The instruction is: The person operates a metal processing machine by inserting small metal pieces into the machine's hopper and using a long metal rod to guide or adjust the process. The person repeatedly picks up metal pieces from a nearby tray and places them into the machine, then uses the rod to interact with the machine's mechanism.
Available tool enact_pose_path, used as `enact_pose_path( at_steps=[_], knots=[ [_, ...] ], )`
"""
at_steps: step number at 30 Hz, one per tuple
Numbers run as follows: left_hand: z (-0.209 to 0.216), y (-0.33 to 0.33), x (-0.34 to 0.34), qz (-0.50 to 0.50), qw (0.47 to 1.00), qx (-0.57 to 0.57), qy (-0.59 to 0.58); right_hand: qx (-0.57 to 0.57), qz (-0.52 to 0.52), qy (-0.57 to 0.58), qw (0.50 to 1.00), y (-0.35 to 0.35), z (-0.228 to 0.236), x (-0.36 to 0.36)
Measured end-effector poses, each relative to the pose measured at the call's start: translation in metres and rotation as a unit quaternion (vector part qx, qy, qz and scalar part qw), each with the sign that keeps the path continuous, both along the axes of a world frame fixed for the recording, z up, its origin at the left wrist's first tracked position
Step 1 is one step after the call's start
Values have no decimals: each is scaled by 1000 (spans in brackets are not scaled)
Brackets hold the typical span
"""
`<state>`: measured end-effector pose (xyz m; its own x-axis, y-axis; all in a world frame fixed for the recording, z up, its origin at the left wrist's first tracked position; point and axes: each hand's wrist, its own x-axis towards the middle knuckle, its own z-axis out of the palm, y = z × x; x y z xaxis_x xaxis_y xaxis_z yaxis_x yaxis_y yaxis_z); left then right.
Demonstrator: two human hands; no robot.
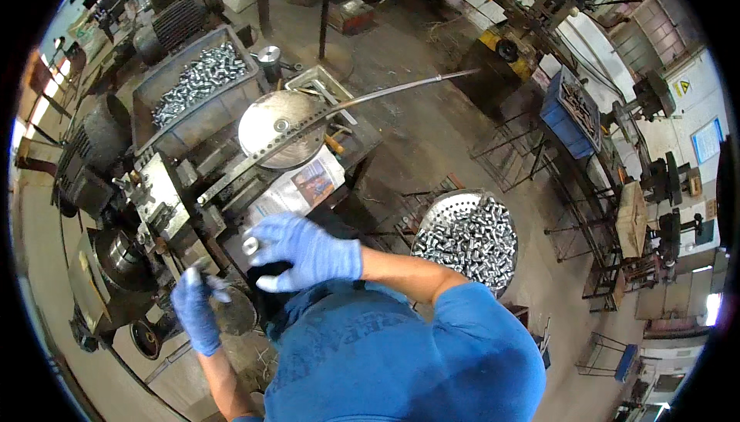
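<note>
My right hand (308, 254), in a blue-white glove, reaches left over the machine bench. A short shiny metal fitting (250, 245) is at its fingertips. Its thumb is held away from the other fingers. Further left, my gloved left hand (198, 312) is beside the lathe-like machine (160, 198). Its fingers are curled near a small dark part, and what they grip is hidden. Just past the left hand is the machine's round chuck (123, 252). A sheet of printed paper (301, 187) lies on the bench beyond my right hand.
A grey bin (193, 125) of metal fittings stands at the far left, near a round metal disc (266, 129). A long perforated bar (339, 107) sticks out across the bench. Right of me is a round perforated basket (443, 210) full of fittings. A blue crate (556, 117) stands further right.
</note>
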<state>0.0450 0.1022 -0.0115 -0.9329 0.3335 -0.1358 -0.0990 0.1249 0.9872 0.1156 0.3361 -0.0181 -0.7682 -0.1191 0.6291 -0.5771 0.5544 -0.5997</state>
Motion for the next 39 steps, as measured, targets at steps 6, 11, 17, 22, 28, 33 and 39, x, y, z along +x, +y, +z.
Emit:
enact_pose_path(
  at_steps=[6, 11, 17, 22, 28, 33, 39],
  knots=[
    [-7, 37, 35, 84, 909, 343, -222, -13, 104, 15, 994, -40, 11, -19],
    [-15, 30, 28, 8, 925, 332, -184, 18, 72, 5, 997, -39, 17, -14],
    [11, 25, 20, 17, 998, 50, 19, 121, 85, -56, 987, -44, 29, -19],
    [27, 4, 12, 12, 995, -83, 54, 132, 116, -51, 983, -58, 34, -33],
    [22, -23, 6, -17, 977, -177, 122, 175, 155, -7, 972, -76, 41, -51],
    [34, -77, 9, -51, 973, -172, 149, 257, 209, -3, 943, -99, 49, -78],
    [63, -202, 40, 229, 879, -362, 211, 315, 131, 27, 940, -145, 57, -153]
  ],
)
